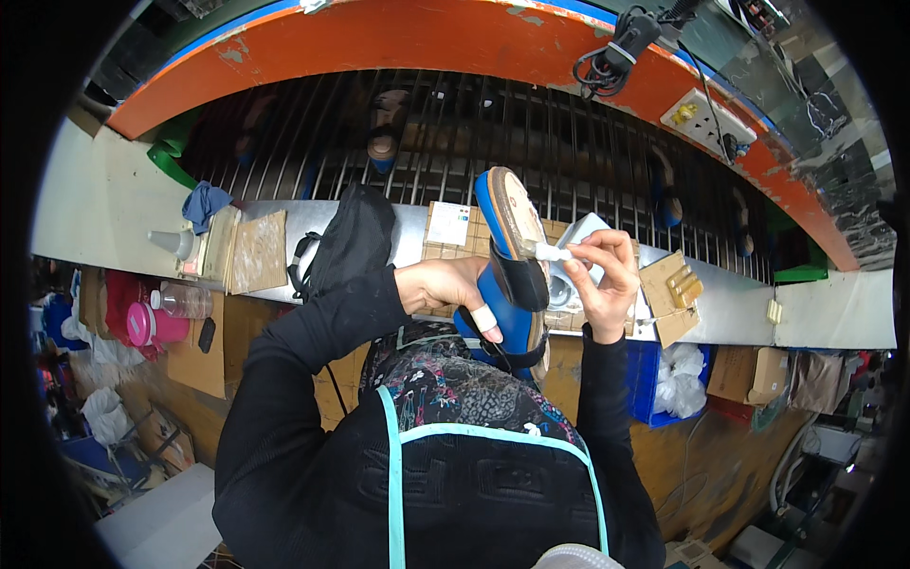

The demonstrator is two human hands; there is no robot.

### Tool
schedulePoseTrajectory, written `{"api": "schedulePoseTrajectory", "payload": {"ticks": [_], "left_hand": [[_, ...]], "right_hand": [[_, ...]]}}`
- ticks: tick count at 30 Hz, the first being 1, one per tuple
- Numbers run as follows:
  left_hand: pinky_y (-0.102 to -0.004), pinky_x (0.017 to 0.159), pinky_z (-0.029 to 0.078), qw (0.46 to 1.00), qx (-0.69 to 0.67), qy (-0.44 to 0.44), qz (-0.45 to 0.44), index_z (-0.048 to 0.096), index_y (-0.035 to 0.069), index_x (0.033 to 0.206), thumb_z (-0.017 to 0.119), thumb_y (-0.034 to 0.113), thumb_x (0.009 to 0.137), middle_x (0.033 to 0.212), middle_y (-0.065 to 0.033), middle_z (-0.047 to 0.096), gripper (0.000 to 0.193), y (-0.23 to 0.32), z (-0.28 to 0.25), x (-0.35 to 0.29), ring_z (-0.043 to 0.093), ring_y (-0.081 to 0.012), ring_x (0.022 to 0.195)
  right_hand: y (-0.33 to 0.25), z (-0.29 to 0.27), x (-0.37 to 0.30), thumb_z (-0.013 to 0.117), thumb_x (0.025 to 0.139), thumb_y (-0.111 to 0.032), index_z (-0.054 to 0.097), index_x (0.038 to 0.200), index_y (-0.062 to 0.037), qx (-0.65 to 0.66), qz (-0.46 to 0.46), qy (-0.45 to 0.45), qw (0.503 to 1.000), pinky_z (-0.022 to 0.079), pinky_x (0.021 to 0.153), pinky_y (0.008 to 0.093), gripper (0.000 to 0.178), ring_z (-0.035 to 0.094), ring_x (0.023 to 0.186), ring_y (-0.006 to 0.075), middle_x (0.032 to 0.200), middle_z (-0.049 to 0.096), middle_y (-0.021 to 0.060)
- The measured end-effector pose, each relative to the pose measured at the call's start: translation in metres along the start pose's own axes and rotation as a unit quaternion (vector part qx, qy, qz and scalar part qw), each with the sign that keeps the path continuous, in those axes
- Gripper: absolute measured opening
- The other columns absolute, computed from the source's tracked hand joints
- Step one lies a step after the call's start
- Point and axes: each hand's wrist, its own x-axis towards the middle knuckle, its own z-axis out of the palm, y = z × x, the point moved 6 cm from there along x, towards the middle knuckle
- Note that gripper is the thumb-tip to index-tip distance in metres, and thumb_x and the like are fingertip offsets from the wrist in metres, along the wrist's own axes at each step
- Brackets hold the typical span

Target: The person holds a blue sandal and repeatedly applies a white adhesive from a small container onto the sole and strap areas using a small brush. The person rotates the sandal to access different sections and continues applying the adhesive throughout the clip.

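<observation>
My left hand [453,287], with a pale wrap on one finger, grips a sandal [512,318] that has blue sides, a tan insole and black straps. It is held up and tilted over my lap at the bench's near edge. My right hand [609,284] pinches a small white tube-like piece [552,251], its end at the sandal's edge just above the black strap. Whether the tip touches the sandal I cannot tell. Behind my right fingers stands a pale container [583,228], partly hidden.
Beyond the metal bench [408,232], sandals such as this one [384,142] lie on a rack of metal rods [322,142] under an orange beam [379,38]. A black bag-like item [355,237] sits left, cardboard with amber pieces [682,284] right. A blue bin [645,379] stands below.
</observation>
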Motion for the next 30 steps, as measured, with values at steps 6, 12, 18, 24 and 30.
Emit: {"api": "schedulePoseTrajectory", "payload": {"ticks": [6,12,18,24,30], "left_hand": [[-0.0365,0.099,0.046,1.0,0.012,-0.014,-0.021,0.054,-0.001,0.127,0.082,-0.008,0.06,0.118,-0.0164,0.064,0.073,-0.002,0.003,0.0,0.06,-0.0265,0.113],[-0.0332,0.09,0.053,0.999,0.01,-0.018,-0.035,0.06,-0.002,0.12,0.081,-0.012,0.06,0.113,-0.0157,0.066,0.064,-0.003,0.0,-0.002,0.063,-0.0237,0.106],[-0.0323,0.091,0.052,0.997,-0.061,0.02,0.052,0.06,-0.002,0.121,0.082,-0.014,0.056,0.118,-0.0122,0.064,0.071,-0.015,-0.014,-0.003,0.061,-0.0211,0.108],[-0.0443,0.106,0.042,0.938,-0.106,0.076,0.321,0.04,-0.001,0.14,0.08,0.019,0.074,0.133,-0.0185,0.054,0.079,-0.027,-0.055,-0.029,0.052,-0.0304,0.124],[-0.037,0.072,0.042,0.885,-0.316,-0.128,0.317,0.033,0.016,0.144,0.062,0.067,0.08,0.096,-0.0085,0.052,0.087,-0.017,-0.062,-0.009,0.054,-0.0255,0.073]], "right_hand": [[-0.004,-0.007,0.029,0.08,0.071,-0.008,0.076,0.088,-0.0059,0.008,-0.082,-0.099,0.992,0.049,0.065,0.0269,0.017,0.059,0.077,0.0133,0.099,0.058,0.0074],[0.018,0.006,0.036,0.077,0.078,-0.009,0.076,0.092,-0.0068,0.05,0.023,-0.073,0.996,0.045,0.062,0.0225,0.014,0.056,0.079,0.0092,0.096,0.058,0.0029],[0.05,-0.01,-0.06,0.077,0.077,-0.008,0.076,0.091,-0.0048,0.004,0.133,-0.008,0.991,0.046,0.067,0.0238,0.014,0.058,0.081,0.0114,0.097,0.06,0.0028],[0.101,-0.055,-0.196,0.074,0.08,-0.023,0.076,0.085,-0.0129,-0.344,0.426,0.105,0.83,0.036,0.074,0.0343,0.012,0.059,0.072,0.0174,0.08,0.063,0.0013],[0.118,-0.042,-0.195,0.073,0.079,-0.026,0.073,0.079,-0.0168,-0.475,0.252,0.138,0.832,0.03,0.071,0.0366,0.009,0.054,0.064,0.0201,0.074,0.06,0.0009]]}}
